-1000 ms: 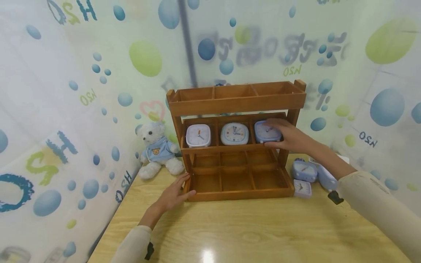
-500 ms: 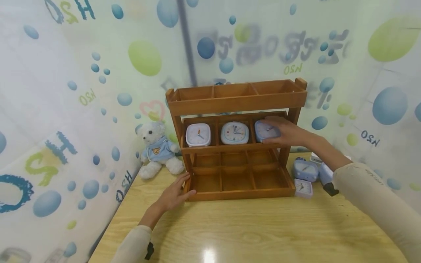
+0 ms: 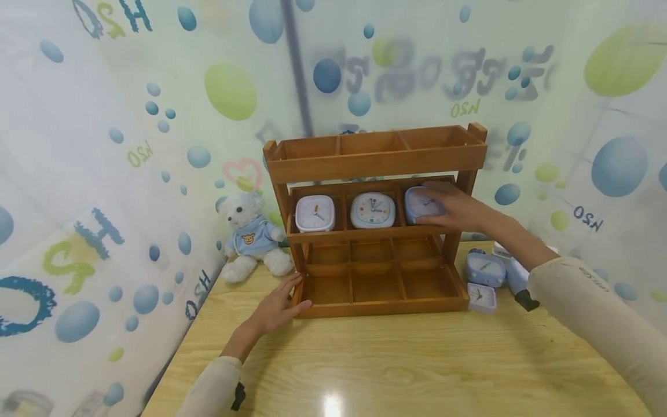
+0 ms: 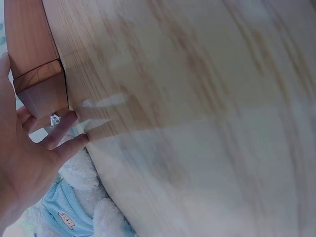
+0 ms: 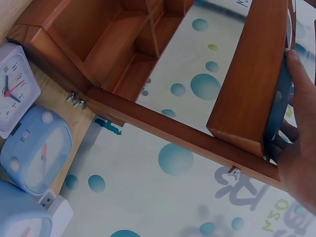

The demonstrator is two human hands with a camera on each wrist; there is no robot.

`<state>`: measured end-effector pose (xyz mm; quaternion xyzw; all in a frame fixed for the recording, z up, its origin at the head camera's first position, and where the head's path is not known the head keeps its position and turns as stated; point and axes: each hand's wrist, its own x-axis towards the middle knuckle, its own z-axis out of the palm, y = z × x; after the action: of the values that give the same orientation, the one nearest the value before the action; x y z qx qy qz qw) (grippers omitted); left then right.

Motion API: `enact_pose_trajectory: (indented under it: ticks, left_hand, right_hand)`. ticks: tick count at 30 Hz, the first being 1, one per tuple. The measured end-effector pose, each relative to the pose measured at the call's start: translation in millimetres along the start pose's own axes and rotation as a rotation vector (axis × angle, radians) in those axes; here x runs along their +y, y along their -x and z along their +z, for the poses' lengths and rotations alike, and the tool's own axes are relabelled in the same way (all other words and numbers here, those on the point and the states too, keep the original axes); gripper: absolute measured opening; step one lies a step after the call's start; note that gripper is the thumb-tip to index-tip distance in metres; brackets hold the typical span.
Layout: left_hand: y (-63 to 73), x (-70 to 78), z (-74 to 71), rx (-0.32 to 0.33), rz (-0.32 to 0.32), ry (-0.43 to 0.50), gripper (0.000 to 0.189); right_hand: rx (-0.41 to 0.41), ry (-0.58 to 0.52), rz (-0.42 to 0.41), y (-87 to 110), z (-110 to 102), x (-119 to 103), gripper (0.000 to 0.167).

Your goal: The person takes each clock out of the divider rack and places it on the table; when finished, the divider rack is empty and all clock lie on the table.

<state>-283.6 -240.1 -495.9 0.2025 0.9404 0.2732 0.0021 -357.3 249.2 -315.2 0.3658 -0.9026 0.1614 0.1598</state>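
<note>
A brown wooden three-tier rack (image 3: 383, 310) stands on the table, each tier divided into compartments. My right hand (image 3: 461, 207) holds a blue alarm clock (image 3: 418, 204) in the right compartment of the middle tier, thumb low across its front and fingers over its top. In the right wrist view the blue clock's edge (image 5: 279, 101) shows between the hand and the wood. A white alarm clock (image 3: 315, 213) fills the left compartment, and a rounded pale-blue-rimmed one (image 3: 372, 210) the centre. My left hand (image 3: 272, 308) rests against the rack's lower left corner, fingers spread along its side.
Right of the rack lie a blue alarm clock (image 3: 486, 269), a small lilac square clock (image 3: 482, 297) and other clocks partly behind the right forearm. A white teddy bear (image 3: 253, 238) in a blue top sits to the left. Patterned curtains surround the wooden table (image 3: 385, 365).
The blue clock under my right hand has shifted slightly up and back in its compartment, and the right thumb has risen with it. My left hand stays at the rack's corner.
</note>
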Motion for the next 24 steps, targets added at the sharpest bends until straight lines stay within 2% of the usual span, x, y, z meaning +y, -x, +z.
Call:
enact_pose_trajectory:
  ticks: [7,13,17,24]
  left_hand:
    - [0.2,1.1,0.5,0.008,0.001,0.002,0.08]
    - [1.0,1.2,0.2,0.008,-0.007,0.001,0.08]
    - [0.9,1.3,1.1,0.008,-0.002,0.01,0.081]
    - [1.2,1.5,-0.2,0.01,0.0,-0.004,0.081]
  right_hand:
    - [-0.029,0.008,0.038,0.7,-13.7,-7.6,0.07]
    - [-0.035,0.04,0.061,9.8,-23.6,-23.3,0.071]
    - [-0.021,0.072,0.024,20.7,-30.6,-32.5,0.071]
    - [0.048,0.114,-0.109,42.4,-41.0,-38.0,0.073]
